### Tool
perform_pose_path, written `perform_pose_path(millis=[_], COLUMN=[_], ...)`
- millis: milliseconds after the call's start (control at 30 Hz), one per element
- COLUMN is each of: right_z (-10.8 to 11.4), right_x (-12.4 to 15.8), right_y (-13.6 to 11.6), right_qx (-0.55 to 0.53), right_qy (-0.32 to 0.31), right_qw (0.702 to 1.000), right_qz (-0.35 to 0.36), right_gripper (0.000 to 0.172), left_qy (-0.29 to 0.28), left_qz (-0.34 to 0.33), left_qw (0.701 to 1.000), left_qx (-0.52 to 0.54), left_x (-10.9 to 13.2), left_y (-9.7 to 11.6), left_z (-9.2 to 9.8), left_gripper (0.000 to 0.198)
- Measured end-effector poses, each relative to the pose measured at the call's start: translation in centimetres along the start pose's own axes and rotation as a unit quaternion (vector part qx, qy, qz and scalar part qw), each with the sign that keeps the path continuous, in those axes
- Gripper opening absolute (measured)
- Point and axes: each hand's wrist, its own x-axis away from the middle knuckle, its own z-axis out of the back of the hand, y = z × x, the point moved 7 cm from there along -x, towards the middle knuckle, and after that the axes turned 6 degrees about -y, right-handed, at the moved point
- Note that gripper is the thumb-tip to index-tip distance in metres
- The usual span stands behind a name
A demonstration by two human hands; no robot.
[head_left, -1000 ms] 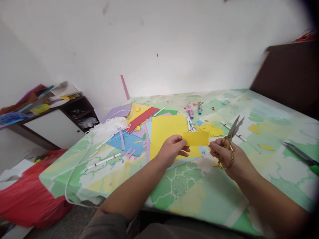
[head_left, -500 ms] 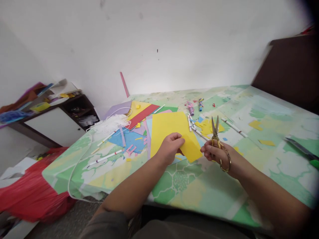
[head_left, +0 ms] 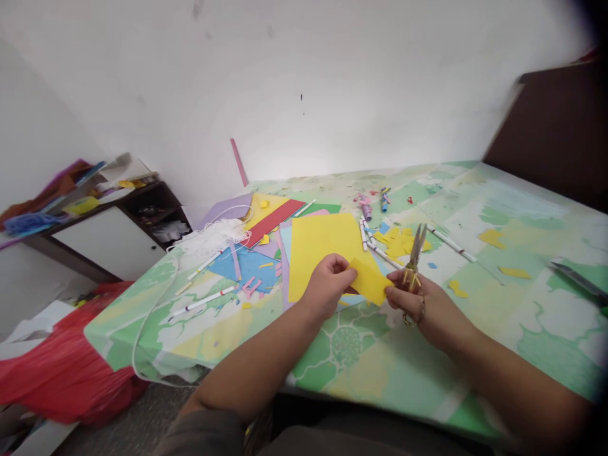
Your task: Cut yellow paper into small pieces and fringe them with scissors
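My left hand (head_left: 327,285) pinches one edge of a small yellow paper piece (head_left: 369,282) above the table. My right hand (head_left: 422,307) is closed around gold-handled scissors (head_left: 412,269), blades pointing up and away, and its fingertips also touch the paper's right edge. A large yellow sheet (head_left: 320,244) lies flat just beyond my hands.
The table (head_left: 498,266) has a green patterned cover. Coloured paper sheets (head_left: 251,253), white markers (head_left: 204,303), a white cord (head_left: 209,237) and yellow scraps (head_left: 399,240) litter it. A dark blade-like tool (head_left: 577,282) lies far right. A low cabinet (head_left: 104,234) and red bag (head_left: 61,373) sit left.
The yellow piece was turned from a flat horizontal strip to a tilted one. My right hand with the scissors came in from the right and now touches the paper.
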Motion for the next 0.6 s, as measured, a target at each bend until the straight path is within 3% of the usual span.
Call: perform_pose_path(millis=[200, 333, 400, 467, 600], right_z=[2.8, 2.4, 1.7, 1.3, 0.9], right_x=[-0.6, -1.1, -1.1, -1.1, -1.0], right_y=[-1.2, -1.2, -1.1, -0.9, -0.8], right_qx=[0.024, 0.096, 0.122, 0.125, 0.119], right_qy=[0.076, -0.019, -0.067, -0.089, -0.093], right_qw=[0.995, 0.994, 0.989, 0.986, 0.986], right_qz=[0.062, 0.057, 0.056, 0.061, 0.065], right_gripper=[0.029, 0.025, 0.023, 0.022, 0.022], left_qy=[-0.082, -0.035, -0.093, -0.195, -0.277], left_qz=[0.055, -0.026, -0.009, 0.058, 0.136], left_qw=[0.991, 0.965, 0.943, 0.923, 0.902], left_qx=[-0.091, -0.260, -0.319, -0.326, -0.302], left_x=[0.2, -0.1, -0.3, -0.3, 0.2], left_y=[-0.1, 2.9, 2.9, 1.4, -1.2], left_z=[-0.6, 0.4, -0.3, -1.5, -2.6], left_gripper=[0.036, 0.032, 0.034, 0.030, 0.015])
